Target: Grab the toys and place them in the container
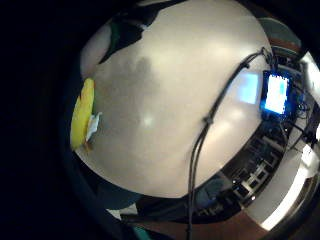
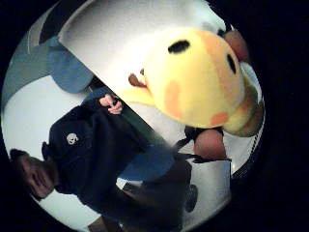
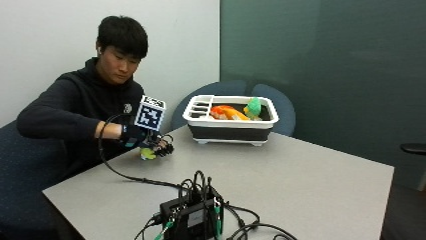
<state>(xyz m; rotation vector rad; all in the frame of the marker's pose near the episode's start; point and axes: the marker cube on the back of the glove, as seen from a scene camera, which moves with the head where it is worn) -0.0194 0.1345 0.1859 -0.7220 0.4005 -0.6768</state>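
Left of centre in outside view, just above desk: gloved right hand, fingers curled round yellow plush toy, w/ orange patches & black eyes, filling much of thumb-side palm view. Upper centre, at desk's far edge: white-and-black container, holding orange toy & green toy. Bottom centre: black box w/ cables.

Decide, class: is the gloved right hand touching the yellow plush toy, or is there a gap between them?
Touching. In the thumb side palm view the yellow plush toy fills the frame with fingertips pressed against it; the outside view shows the gloved right hand curled round it.
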